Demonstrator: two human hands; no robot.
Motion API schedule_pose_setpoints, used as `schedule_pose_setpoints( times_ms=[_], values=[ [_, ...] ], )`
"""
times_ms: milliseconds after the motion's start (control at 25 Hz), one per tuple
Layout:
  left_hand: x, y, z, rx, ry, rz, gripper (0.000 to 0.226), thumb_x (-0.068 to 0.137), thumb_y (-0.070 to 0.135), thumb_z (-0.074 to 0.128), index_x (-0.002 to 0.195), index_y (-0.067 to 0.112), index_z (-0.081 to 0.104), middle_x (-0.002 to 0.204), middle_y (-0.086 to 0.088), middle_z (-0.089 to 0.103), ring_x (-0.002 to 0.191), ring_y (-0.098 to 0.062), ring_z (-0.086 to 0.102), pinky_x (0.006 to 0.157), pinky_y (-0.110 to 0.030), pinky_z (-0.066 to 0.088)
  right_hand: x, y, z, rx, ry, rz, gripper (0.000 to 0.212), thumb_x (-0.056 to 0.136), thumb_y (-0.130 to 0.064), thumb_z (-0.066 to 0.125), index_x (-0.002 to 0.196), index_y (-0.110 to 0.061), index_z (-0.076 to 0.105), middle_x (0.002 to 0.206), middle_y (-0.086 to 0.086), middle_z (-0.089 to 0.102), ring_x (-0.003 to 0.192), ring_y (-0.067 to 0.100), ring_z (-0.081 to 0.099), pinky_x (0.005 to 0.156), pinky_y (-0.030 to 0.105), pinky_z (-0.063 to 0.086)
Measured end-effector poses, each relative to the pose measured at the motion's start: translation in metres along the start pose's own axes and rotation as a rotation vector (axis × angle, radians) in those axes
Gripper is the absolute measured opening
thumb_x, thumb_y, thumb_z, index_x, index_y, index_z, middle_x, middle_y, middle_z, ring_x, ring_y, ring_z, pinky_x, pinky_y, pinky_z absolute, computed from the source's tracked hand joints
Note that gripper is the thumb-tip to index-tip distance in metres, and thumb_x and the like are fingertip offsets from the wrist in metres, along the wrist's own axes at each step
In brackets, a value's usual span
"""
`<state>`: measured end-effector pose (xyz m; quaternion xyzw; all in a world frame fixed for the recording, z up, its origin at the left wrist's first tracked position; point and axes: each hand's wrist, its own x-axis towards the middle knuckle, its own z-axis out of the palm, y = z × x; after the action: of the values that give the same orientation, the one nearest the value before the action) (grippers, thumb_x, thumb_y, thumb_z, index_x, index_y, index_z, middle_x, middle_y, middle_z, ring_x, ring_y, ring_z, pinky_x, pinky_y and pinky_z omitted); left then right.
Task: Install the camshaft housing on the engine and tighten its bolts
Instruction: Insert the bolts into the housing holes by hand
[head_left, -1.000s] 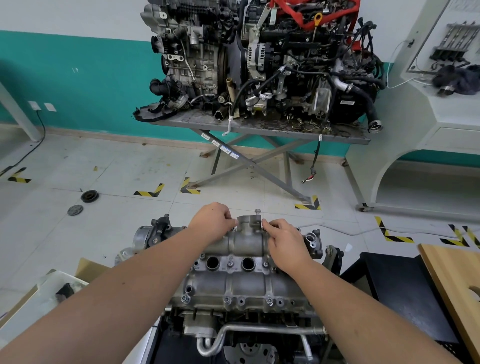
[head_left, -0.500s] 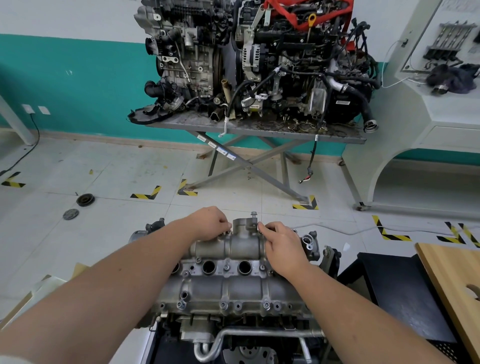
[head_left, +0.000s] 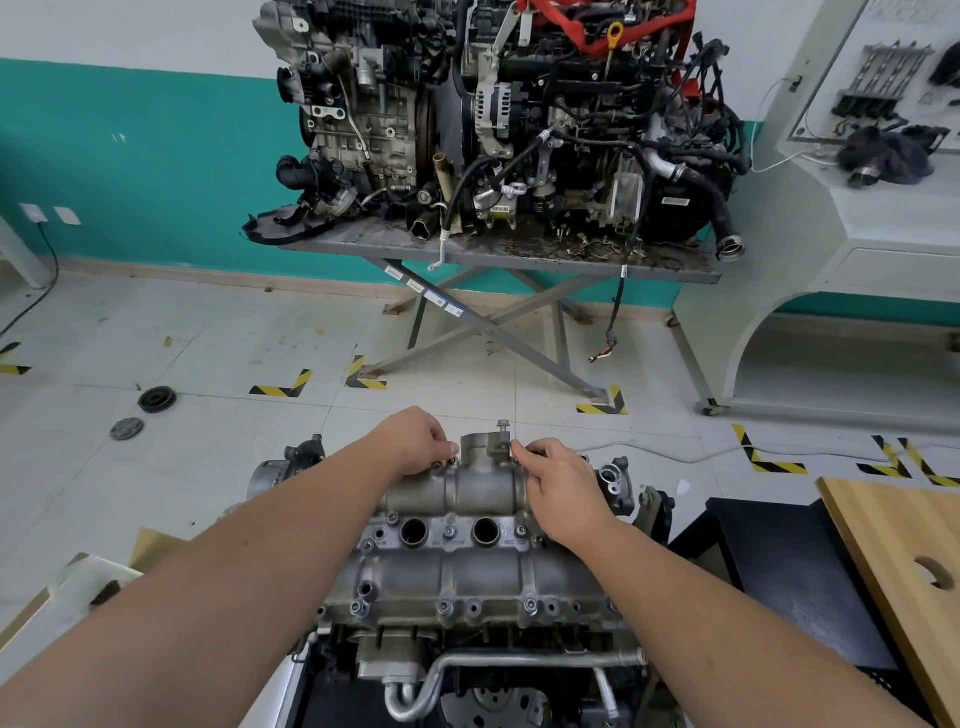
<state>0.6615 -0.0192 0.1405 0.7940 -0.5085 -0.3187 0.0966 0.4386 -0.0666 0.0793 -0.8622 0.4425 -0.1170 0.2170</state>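
The grey cast camshaft housing (head_left: 478, 566) lies on top of the engine (head_left: 467, 675) in front of me, with several bolts along its near edge. My left hand (head_left: 413, 441) reaches to the far edge, fingers curled down onto a bolt (head_left: 451, 460) there. My right hand (head_left: 558, 480) is on the far edge to the right, fingertips pinching a bolt that they hide. Between the hands one bolt (head_left: 503, 427) stands raised on the housing's far lug.
A second engine (head_left: 498, 124) sits on a grey scissor-leg table (head_left: 649, 270) ahead. A white trainer bench (head_left: 857, 228) stands right, a wooden board (head_left: 898, 566) and black stand at lower right. Two round parts (head_left: 156, 400) lie on the floor left; cardboard at lower left.
Both hands stay at the far edge of the housing; the fingers have shifted slightly on their bolts. The view has drifted a little.
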Motion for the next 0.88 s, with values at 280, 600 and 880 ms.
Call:
schedule_pose_setpoints(
  times_ms=[280, 600, 880],
  values=[
    [-0.003, 0.001, 0.005, -0.012, 0.061, -0.025, 0.024, 0.092, 0.037, 0.069, 0.086, 0.014, 0.069, 0.09, -0.004, 0.069, 0.082, -0.019, 0.059, 0.068, -0.026, 0.043, 0.001, -0.001, -0.003, 0.019, -0.016, 0.017, 0.049, 0.099, -0.009, 0.046, 0.143, -0.029, 0.054, 0.137, 0.001, 0.053, 0.123, 0.024, 0.046, 0.108, 0.035, 0.033],
    [-0.013, -0.028, -0.04, -0.997, 0.293, -0.37, 0.026, 0.097, -0.005, 0.035, 0.101, 0.005, 0.058, 0.087, -0.01, 0.042, 0.066, -0.019, 0.044, 0.055, -0.026, 0.051, 0.001, -0.001, -0.006, -0.005, -0.025, 0.003, 0.051, 0.099, -0.007, 0.045, 0.145, -0.027, 0.052, 0.139, 0.002, 0.052, 0.125, 0.025, 0.046, 0.108, 0.036, 0.034],
    [-0.024, -0.038, -0.035, -1.101, 0.339, -0.298, 0.033, 0.095, -0.01, 0.028, 0.088, 0.007, 0.056, 0.074, -0.007, 0.051, 0.063, -0.016, 0.053, 0.062, -0.026, 0.042, 0.0, -0.003, -0.006, -0.011, -0.024, -0.002, 0.05, 0.099, -0.006, 0.045, 0.144, -0.025, 0.053, 0.139, 0.003, 0.052, 0.124, 0.025, 0.048, 0.106, 0.036, 0.036]
  ],
)
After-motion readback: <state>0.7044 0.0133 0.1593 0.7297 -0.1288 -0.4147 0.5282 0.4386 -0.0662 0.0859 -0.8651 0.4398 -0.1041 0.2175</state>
